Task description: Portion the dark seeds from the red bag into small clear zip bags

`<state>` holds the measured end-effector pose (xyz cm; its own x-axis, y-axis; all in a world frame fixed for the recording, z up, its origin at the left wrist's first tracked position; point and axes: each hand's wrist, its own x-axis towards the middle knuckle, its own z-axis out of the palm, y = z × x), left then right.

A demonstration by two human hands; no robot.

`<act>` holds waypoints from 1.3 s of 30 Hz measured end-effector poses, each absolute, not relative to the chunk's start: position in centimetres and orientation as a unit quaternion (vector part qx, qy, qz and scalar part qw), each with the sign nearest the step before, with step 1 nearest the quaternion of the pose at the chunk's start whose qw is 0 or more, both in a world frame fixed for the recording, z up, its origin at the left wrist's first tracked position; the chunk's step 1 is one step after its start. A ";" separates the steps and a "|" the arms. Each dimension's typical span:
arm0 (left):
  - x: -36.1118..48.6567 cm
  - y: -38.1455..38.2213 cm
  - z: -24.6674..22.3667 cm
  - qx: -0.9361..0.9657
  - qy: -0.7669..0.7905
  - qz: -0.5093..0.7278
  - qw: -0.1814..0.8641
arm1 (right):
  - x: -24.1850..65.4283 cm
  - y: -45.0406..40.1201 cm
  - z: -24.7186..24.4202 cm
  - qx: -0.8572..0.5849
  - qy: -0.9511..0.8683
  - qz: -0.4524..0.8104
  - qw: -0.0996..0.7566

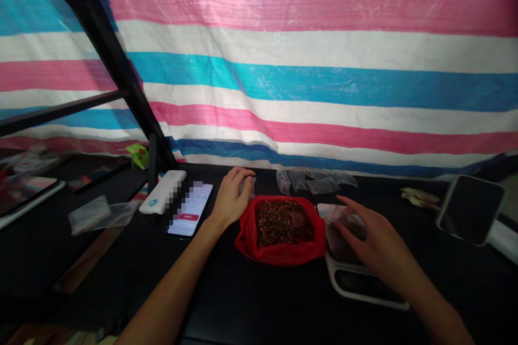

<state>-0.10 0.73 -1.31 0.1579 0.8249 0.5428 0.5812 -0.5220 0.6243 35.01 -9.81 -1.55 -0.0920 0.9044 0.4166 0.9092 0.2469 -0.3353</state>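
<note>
My left hand is behind and left of a red plastic bag, its fingers curled at a small clear bag. Brown seeds or nuts fill the open red bag, and a small translucent scoop or cup lies among them. To the right, my right hand is over a white kitchen scale, thumb and fingers apart around a clear plastic bag on its plate. Whether that hand grips the bag is hard to tell.
Several clear bags lie behind the red bag. A lit phone and white device are left. A dark-screened device and crumpled item are right. A black frame post rises at left.
</note>
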 end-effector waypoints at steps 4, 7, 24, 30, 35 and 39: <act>-0.1 1.4 -2.9 0.720 0.542 0.397 0.171 | 32.7 -9.3 0.9 -0.608 -0.701 0.039 0.371; 0.2 1.9 -4.0 0.722 0.474 0.398 0.308 | 29.8 -8.7 2.8 -0.571 -0.706 0.072 0.412; 3.2 -2.0 -0.1 0.684 0.287 0.431 0.514 | 21.3 -4.7 0.9 -0.458 -0.642 0.380 0.482; 2.9 -1.7 -0.5 0.653 0.320 0.432 0.534 | 23.0 -4.6 1.5 -0.444 -0.685 0.350 0.460; 3.2 -2.1 -0.6 0.662 0.307 0.436 0.526 | 23.1 -4.1 1.3 -0.479 -0.714 0.191 0.473; 3.9 -2.3 -0.4 0.680 0.329 0.429 0.496 | 22.8 -4.1 0.6 -0.485 -0.681 0.246 0.490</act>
